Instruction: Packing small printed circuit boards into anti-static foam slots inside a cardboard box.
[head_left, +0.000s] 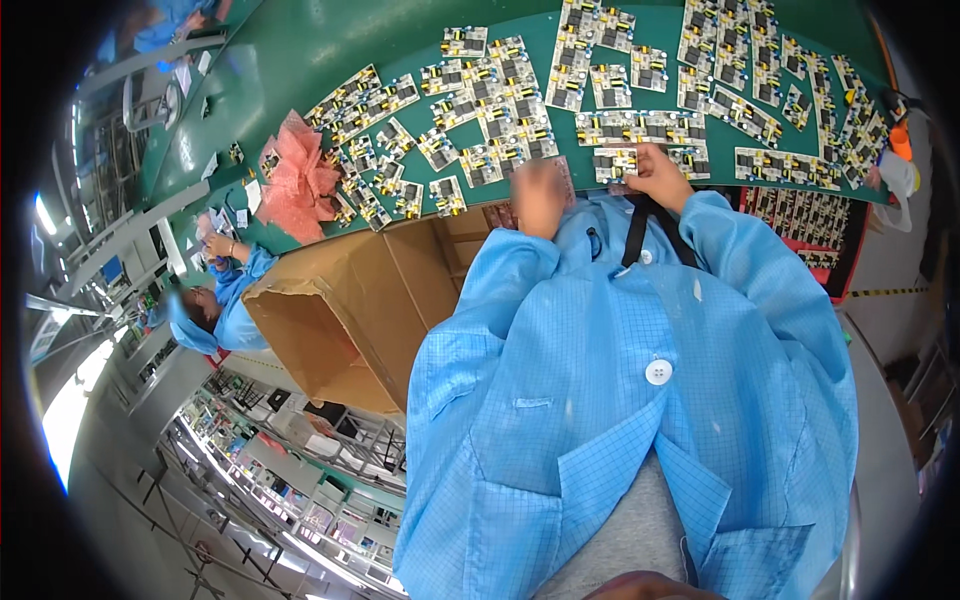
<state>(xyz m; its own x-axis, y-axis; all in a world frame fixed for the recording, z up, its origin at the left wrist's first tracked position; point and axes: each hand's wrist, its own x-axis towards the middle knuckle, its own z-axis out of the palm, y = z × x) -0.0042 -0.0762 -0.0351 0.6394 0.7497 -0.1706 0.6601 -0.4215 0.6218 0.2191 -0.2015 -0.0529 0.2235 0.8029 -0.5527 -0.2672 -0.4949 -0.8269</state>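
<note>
Circuit board [612, 165], its right end within right-hand fingers [650, 155]

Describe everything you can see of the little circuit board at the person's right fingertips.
The circuit board looks pale and roughly rectangular, crowded with dark and yellow parts too tiny to identify. It is at the near edge of the green table, long side roughly crosswise, just closer to the person than a row of similar boards. The right hand touches its right end; whether it is lifted is unclear.

Smooth tabletop [330, 40]; matt cardboard box [385, 285]; woven cloth coat [600, 360].
</note>
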